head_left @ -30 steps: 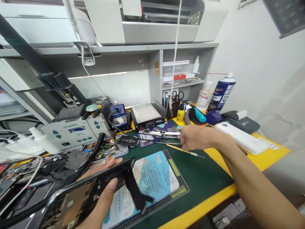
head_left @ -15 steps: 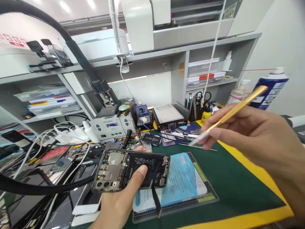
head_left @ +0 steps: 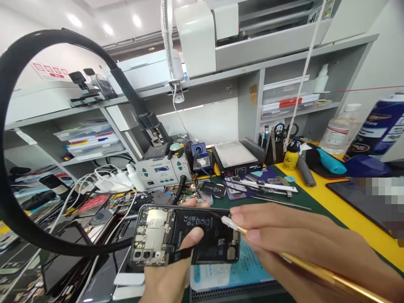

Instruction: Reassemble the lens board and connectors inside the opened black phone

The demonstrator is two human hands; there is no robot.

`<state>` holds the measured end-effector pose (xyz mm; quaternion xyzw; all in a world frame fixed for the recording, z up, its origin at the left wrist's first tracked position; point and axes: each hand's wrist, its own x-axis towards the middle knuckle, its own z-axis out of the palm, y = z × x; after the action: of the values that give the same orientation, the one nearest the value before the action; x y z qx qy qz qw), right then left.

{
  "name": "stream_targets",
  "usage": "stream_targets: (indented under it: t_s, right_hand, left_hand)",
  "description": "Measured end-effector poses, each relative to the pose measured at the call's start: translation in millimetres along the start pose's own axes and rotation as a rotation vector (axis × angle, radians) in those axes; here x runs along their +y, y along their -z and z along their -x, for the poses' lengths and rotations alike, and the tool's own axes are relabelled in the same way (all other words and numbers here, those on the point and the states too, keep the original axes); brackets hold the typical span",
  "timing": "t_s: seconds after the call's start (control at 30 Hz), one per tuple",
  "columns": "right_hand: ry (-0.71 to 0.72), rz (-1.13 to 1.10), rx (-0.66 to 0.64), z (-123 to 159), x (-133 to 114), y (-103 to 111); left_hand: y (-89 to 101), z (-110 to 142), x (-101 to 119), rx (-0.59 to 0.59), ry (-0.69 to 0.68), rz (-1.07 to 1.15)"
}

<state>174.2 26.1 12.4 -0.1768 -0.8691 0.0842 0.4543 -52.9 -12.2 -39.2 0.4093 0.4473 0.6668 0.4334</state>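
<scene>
My left hand [head_left: 172, 269] is closed round an opened smartphone [head_left: 156, 227] from below, its thumb lying across the black battery [head_left: 208, 229]. The phone's back is off, so metal shields and two camera lenses show at its left end. A dark flex strip [head_left: 179, 254] crosses the phone's lower edge beside my thumb. My right hand [head_left: 293, 231] pinches a slim gold-handled tool [head_left: 328, 275]. Its whitish tip [head_left: 227, 221] is over the battery's right part; whether it touches cannot be made out. The fingertips are at the phone's right end.
A blue-and-white sheet [head_left: 227, 273] lies under the phone on the green mat. Behind stand a grey rework station [head_left: 162, 171] and a hot plate [head_left: 235, 158]. Phone parts and cables crowd the left. Tweezers [head_left: 284, 202], a yellow bottle [head_left: 292, 156] and a spray can [head_left: 377, 126] are at right.
My right hand has come down and left to the phone, the tool turned so its handle points toward me. The flex strip, hanging below the phone before, now lies across its lower edge.
</scene>
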Motion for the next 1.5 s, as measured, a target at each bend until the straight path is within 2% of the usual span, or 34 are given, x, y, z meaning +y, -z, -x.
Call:
stream_targets:
  t_s: [0.07,0.23,0.43,0.5,0.67,0.87,1.0,1.23,1.5]
  right_hand:
    - [0.033,0.054,-0.017,1,1,1]
    - [0.101,0.170,-0.054,7,4,1]
    - [0.143,0.232,0.030,-2,1,0]
    - [0.128,0.228,0.073,-6,-1,0]
    - [0.116,0.208,0.089,-6,-3,-3]
    - [-0.016,0.124,0.194,6,-3,-12]
    - [-0.053,0.091,0.210,6,-1,-11]
    - [-0.056,0.095,0.232,5,-1,-10]
    - [-0.139,0.033,0.251,7,0,-4]
  left_hand:
    - [-7.8,1,5,0.032,0.028,0.085]
    - [-17.8,2,18,0.005,0.125,0.181]
    - [-19.0,2,21,0.036,0.155,0.200]
    - [-19.7,2,21,0.043,0.174,0.211]
    - [-21.8,3,24,0.067,0.213,0.221]
    - [-22.5,5,26,0.069,0.216,0.206]
    - [-23.6,5,27,0.087,0.223,0.216]
    - [-23.2,4,25,0.086,0.193,0.203]
    - [-22.4,2,20,0.064,0.023,0.103]
